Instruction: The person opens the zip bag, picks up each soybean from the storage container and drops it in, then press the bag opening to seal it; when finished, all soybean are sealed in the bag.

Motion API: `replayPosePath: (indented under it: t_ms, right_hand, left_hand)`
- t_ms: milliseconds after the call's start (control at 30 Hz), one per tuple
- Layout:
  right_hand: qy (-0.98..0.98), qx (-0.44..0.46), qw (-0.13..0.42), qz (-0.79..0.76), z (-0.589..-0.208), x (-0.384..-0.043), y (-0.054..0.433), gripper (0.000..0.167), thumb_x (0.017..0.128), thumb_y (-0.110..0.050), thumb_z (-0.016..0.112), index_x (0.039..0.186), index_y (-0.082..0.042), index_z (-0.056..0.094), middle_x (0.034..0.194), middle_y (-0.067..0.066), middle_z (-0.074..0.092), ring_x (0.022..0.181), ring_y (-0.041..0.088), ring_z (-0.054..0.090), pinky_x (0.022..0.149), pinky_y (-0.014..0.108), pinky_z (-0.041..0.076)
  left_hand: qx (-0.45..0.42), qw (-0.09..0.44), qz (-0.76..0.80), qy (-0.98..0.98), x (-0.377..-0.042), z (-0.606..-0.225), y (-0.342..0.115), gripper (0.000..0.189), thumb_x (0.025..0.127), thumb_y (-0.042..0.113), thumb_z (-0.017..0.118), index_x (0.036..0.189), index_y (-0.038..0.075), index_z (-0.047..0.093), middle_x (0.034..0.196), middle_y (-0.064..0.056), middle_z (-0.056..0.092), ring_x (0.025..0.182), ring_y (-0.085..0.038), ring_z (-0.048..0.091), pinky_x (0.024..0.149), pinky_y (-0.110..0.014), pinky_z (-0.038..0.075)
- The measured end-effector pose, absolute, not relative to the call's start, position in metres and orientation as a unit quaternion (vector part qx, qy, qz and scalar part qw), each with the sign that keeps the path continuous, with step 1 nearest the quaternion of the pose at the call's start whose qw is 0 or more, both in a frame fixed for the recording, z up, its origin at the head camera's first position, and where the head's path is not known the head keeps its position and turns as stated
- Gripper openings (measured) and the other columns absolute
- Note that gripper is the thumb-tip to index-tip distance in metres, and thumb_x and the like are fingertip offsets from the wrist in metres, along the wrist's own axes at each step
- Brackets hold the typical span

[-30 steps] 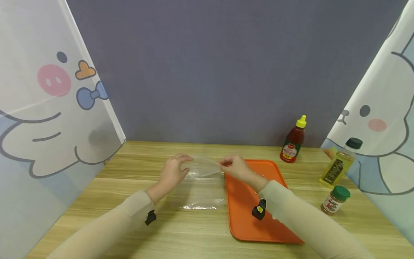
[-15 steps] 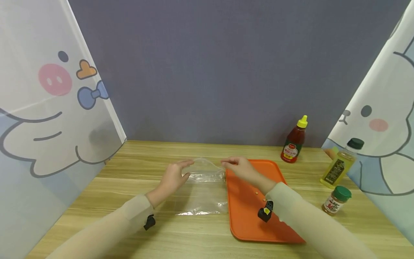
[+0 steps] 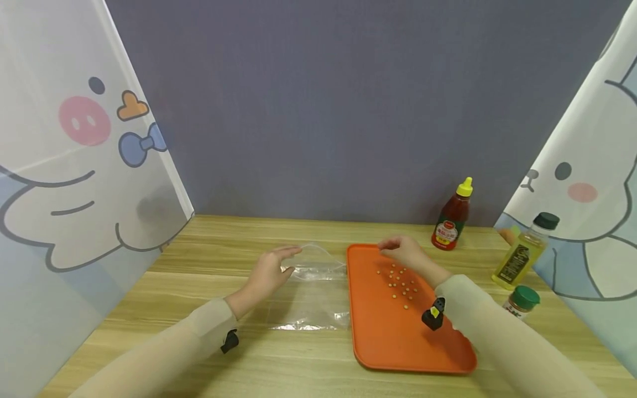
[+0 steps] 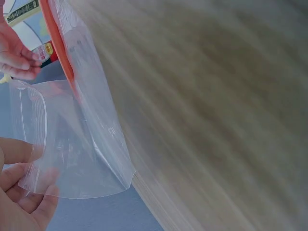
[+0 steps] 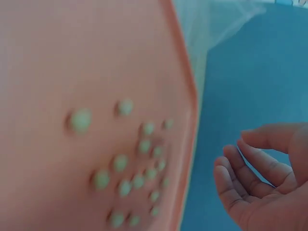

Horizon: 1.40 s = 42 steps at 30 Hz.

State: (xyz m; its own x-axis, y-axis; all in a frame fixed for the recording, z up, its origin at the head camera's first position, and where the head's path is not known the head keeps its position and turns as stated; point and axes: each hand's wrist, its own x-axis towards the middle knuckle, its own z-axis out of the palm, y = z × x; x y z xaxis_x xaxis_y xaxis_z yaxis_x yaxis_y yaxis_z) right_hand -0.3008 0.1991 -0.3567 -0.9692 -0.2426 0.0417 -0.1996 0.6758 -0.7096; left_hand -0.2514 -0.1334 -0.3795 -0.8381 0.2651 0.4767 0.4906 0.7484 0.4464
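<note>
A clear plastic zip bag [image 3: 311, 301] lies on the table with its mouth raised and gaping. My left hand [image 3: 269, 271] holds the mouth's left edge; in the left wrist view the thumb and fingers close on either side of the zip strip [image 4: 41, 120]. Over the far end of an orange tray [image 3: 383, 337] hovers my right hand [image 3: 405, 251], its fingers loosely bent and nothing between them. Several small, round, pale yellow-green beans [image 3: 398, 278] are scattered on the tray below it, and the right wrist view shows these beans [image 5: 120, 163] up close.
At the right stand a red sauce bottle [image 3: 449, 221] with a yellow nozzle, a bottle of yellow oil [image 3: 520, 257] and a green-capped spice jar [image 3: 525, 298], partly covered by the right sleeve. A grey panel [image 3: 318, 110] rises behind the wooden table [image 3: 224, 354].
My right hand has let go of the bag's right edge and moved right, over the tray, uncovering the beans. The left hand stays at the bag's mouth, which settled lower.
</note>
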Motion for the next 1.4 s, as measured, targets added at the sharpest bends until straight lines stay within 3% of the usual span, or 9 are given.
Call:
replayPosePath:
  t_ms: [67, 133, 200, 267, 367, 433, 833, 1100, 1400]
  right_hand:
    - [0.918, -0.118, 0.026, -0.378, -0.363, -0.306, 0.208, 0.025, 0.093, -0.007, 0.06, 0.115, 0.005, 0.066, 0.115, 0.022, 0.066, 0.104, 0.035, 0.062, 0.083, 0.042, 0.057]
    - [0.919, -0.111, 0.031, -0.376, -0.369, -0.309, 0.216, 0.023, 0.091, -0.004, 0.062, 0.111, 0.007, 0.067, 0.11, 0.023, 0.066, 0.097, 0.033, 0.063, 0.079, 0.04, 0.058]
    - [0.923, -0.089, 0.038, -0.372, -0.373, -0.312, 0.222, 0.019, 0.09, -0.004, 0.064, 0.106, 0.006, 0.068, 0.102, 0.02, 0.067, 0.089, 0.026, 0.064, 0.074, 0.034, 0.058]
    - [0.924, -0.071, 0.049, -0.374, -0.374, -0.313, 0.227, 0.016, 0.089, -0.003, 0.065, 0.103, 0.006, 0.068, 0.099, 0.018, 0.067, 0.085, 0.023, 0.063, 0.071, 0.032, 0.057]
    - [0.924, -0.055, 0.056, -0.373, -0.375, -0.312, 0.234, 0.014, 0.088, 0.001, 0.063, 0.1, 0.007, 0.068, 0.097, 0.019, 0.067, 0.084, 0.022, 0.063, 0.068, 0.028, 0.056]
    - [0.924, -0.065, 0.057, -0.372, -0.377, -0.311, 0.238, 0.016, 0.086, 0.004, 0.062, 0.1, 0.01, 0.067, 0.098, 0.022, 0.067, 0.084, 0.024, 0.063, 0.066, 0.028, 0.054]
    - [0.934, -0.06, 0.069, -0.345, -0.38, -0.304, 0.249, 0.021, 0.084, 0.004, 0.064, 0.103, 0.012, 0.066, 0.099, 0.024, 0.067, 0.075, 0.017, 0.054, 0.06, 0.024, 0.047]
    - [0.933, -0.064, 0.062, -0.348, -0.385, -0.304, 0.252, 0.015, 0.082, 0.001, 0.07, 0.095, 0.008, 0.069, 0.087, 0.014, 0.068, 0.067, 0.014, 0.052, 0.056, 0.024, 0.047]
    - [0.925, -0.077, 0.058, -0.367, -0.387, -0.304, 0.255, 0.014, 0.081, 0.001, 0.072, 0.091, 0.01, 0.068, 0.08, 0.01, 0.069, 0.066, 0.012, 0.054, 0.057, 0.024, 0.05]
  left_hand:
    - [-0.205, 0.188, -0.29, -0.916, -0.251, -0.38, -0.133, 0.052, 0.074, -0.006, 0.075, 0.124, 0.006, 0.065, 0.129, -0.011, 0.064, 0.071, -0.021, 0.067, 0.089, -0.037, 0.058]
    - [-0.202, 0.178, -0.292, -0.918, -0.251, -0.38, -0.132, 0.053, 0.075, -0.006, 0.075, 0.125, 0.007, 0.064, 0.13, -0.011, 0.063, 0.051, -0.012, 0.054, 0.084, -0.036, 0.059]
    - [-0.2, 0.173, -0.295, -0.918, -0.251, -0.379, -0.132, 0.053, 0.075, -0.006, 0.074, 0.126, 0.007, 0.063, 0.131, -0.012, 0.062, 0.045, -0.008, 0.044, 0.081, -0.036, 0.059]
    - [-0.198, 0.174, -0.296, -0.918, -0.251, -0.379, -0.132, 0.054, 0.075, -0.006, 0.074, 0.126, 0.007, 0.063, 0.131, -0.011, 0.063, 0.051, -0.009, 0.054, 0.082, -0.036, 0.059]
    - [-0.197, 0.18, -0.299, -0.916, -0.252, -0.38, -0.132, 0.054, 0.075, -0.006, 0.075, 0.125, 0.007, 0.063, 0.13, -0.011, 0.063, 0.081, -0.021, 0.07, 0.089, -0.038, 0.058]
    - [-0.197, 0.182, -0.305, -0.914, -0.251, -0.38, -0.133, 0.054, 0.074, -0.006, 0.075, 0.125, 0.007, 0.064, 0.129, -0.011, 0.064, 0.102, -0.028, 0.068, 0.093, -0.04, 0.056]
    - [-0.197, 0.166, -0.353, -0.9, -0.254, -0.385, -0.136, 0.048, 0.078, -0.007, 0.072, 0.124, 0.005, 0.064, 0.127, -0.015, 0.064, 0.107, -0.031, 0.066, 0.09, -0.044, 0.057]
    - [-0.198, 0.152, -0.344, -0.905, -0.256, -0.382, -0.138, 0.044, 0.079, -0.002, 0.074, 0.122, 0.006, 0.066, 0.126, -0.013, 0.065, 0.119, -0.032, 0.06, 0.104, -0.044, 0.048]
    - [-0.21, 0.138, -0.343, -0.905, -0.256, -0.381, -0.139, 0.045, 0.079, -0.001, 0.075, 0.122, 0.007, 0.066, 0.127, -0.011, 0.065, 0.12, -0.031, 0.059, 0.104, -0.044, 0.047]
